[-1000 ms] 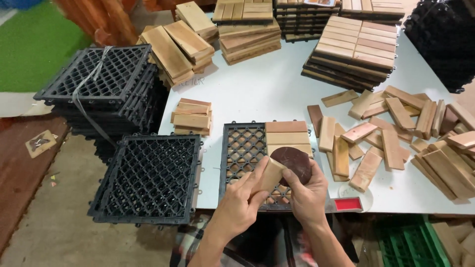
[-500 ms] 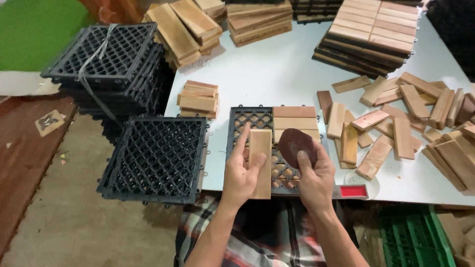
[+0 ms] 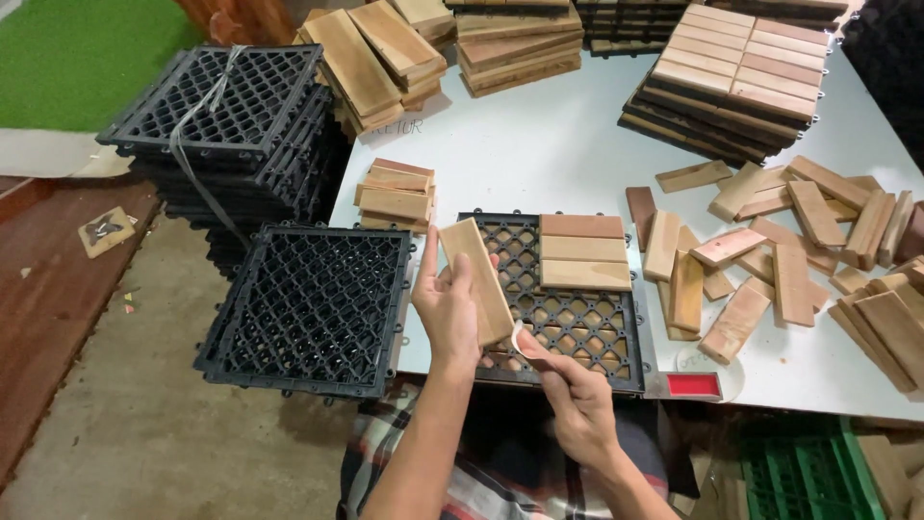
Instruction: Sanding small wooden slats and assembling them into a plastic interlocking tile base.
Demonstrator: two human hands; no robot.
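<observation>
Over the black grid tile (image 3: pixel 577 332) | left hand (image 3: pixel 448 308) grips wooden slat (image 3: pixel 478 279) | right hand (image 3: pixel 577 404) pinches sanding disc (image 3: pixel 520 339) just below the slat.

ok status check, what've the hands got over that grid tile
Left hand grips a wood slat, tilted. Right hand pinches a thin disc edge at the slat's lower end. Black grid base underneath, three slats fitted. Nothing blocking.

A pale table (image 3: pixel 539 154) carries a black grid tile (image 3: pixel 568 318), loose wooden slats (image 3: pixel 799 260) and stacked tiles (image 3: pixel 731 82).
</observation>
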